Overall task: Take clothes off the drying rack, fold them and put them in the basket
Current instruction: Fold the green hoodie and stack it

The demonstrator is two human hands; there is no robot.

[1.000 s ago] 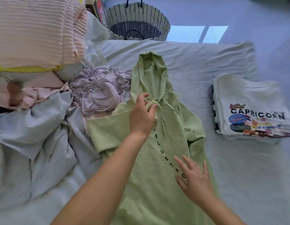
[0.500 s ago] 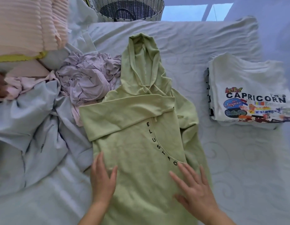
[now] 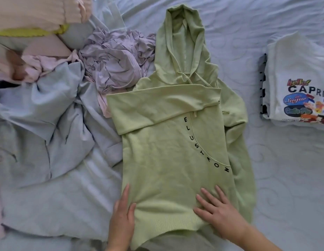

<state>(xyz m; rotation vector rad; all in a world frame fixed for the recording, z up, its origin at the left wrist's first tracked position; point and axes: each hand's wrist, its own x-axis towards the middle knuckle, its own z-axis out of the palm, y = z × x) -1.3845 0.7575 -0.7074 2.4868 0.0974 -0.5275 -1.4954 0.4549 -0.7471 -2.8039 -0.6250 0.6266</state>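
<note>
vs 1 s ago: left hand (image 3: pixel 121 220) has let go of the sleeve cuff at the chest and dropped to the hoodie's (image 3: pixel 166 151) lower left edge. Sleeve now lies folded across the chest, well up from both hands. Right hand (image 3: pixel 222 220) has slid down from the lettering to just above the hem. Basket has gone out of view.

Left fingers (image 3: pixel 125 194): straight, held together, lying along the side edge, thumb spread onto the fabric. Holds nothing.
Right fingers (image 3: pixel 206 200): spread, flat on the front, pressing it to the bed (image 3: pixel 284 178).

Hoodie lies face up between and beyond the fingers, hood far end. Folded T-shirt (image 3: pixel 293 69) is well right of the right fingers. Crumpled lilac garment (image 3: pixel 116 64) is up-left of the left fingers, touching the hoodie's shoulder.
</note>
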